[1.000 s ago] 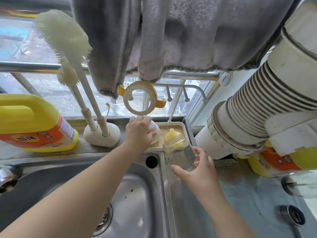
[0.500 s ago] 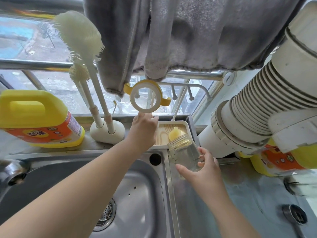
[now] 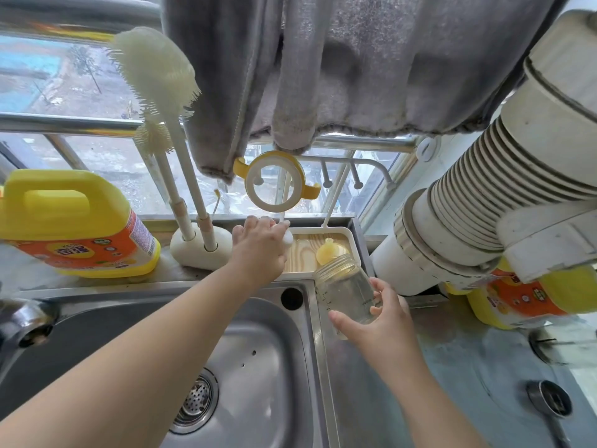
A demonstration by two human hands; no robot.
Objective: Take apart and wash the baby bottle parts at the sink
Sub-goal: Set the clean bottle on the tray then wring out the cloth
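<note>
Head view looks down on a steel sink (image 3: 265, 367) under a window. Writing is seen in few places: the yellow detergent jug (image 3: 69, 224) carries an orange label with characters too blurred to read, and the glass bottle body (image 3: 347, 294) has a printed measuring scale and a small word on its side, too small to read.

The right hand (image 3: 376, 321) grips the bottle body from below, the thumb on its left side and the fingers curled around its right side, so the fingers are clamped on the glass. The bottle is tilted; its long axis runs from the palm up and away toward the window, and the open threaded mouth points away from the person, just in front of the tray (image 3: 350, 236).

The left hand (image 3: 260, 248) reaches to the left end of that tray, its fingers bent down over a small white part (image 3: 288, 237), which shows just beyond the fingertips. Whether the fingers truly pinch it, I cannot tell.

Just beyond the bottle mouth, a yellow nipple (image 3: 328, 252) stands on the wooden floor of the tray. Above the left fingers a white ring with yellow handles (image 3: 274, 184) hangs on a rack. Left of the left hand, two bottle brushes (image 3: 155, 72) stand in a white holder (image 3: 200, 247). A grey towel (image 3: 355, 66) hangs above.
</note>
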